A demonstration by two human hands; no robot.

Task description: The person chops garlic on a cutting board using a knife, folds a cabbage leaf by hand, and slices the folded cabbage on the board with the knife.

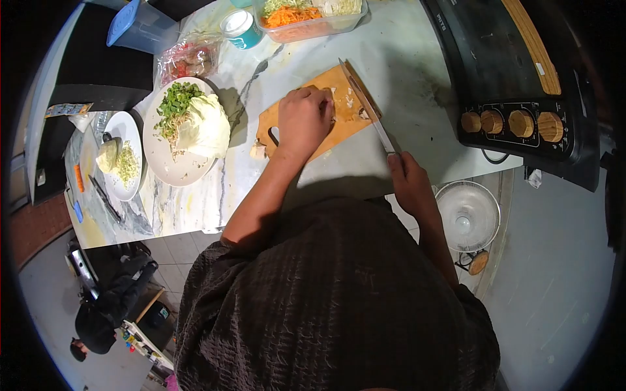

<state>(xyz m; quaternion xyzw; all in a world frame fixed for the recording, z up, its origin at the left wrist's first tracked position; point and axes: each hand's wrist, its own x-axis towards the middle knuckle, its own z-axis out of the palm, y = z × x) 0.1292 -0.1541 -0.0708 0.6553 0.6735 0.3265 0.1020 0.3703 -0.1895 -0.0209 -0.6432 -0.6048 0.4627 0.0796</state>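
Observation:
My right hand (411, 184) is closed round the handle of a kitchen knife (366, 103). Its long blade lies slantwise over the right side of a wooden cutting board (342, 133). On the left part of the board rests my left hand (305, 118), its fingers curled in. Whatever those fingers hold, if anything, is hidden beneath them. Small pale chopped bits (349, 101) lie between that hand and the blade. A few pale pieces (259, 150) sit at the board's lower left corner, near a dark handle slot.
Left stand a plate (156, 171) of greens and cabbage and a smaller white plate (132, 189). A black knife (106, 201) lies beside them. At the back are a tub (241, 32) and a container (310, 31) of shredded vegetables. An oven (521, 85) stands right; a person (107, 313) is lower left.

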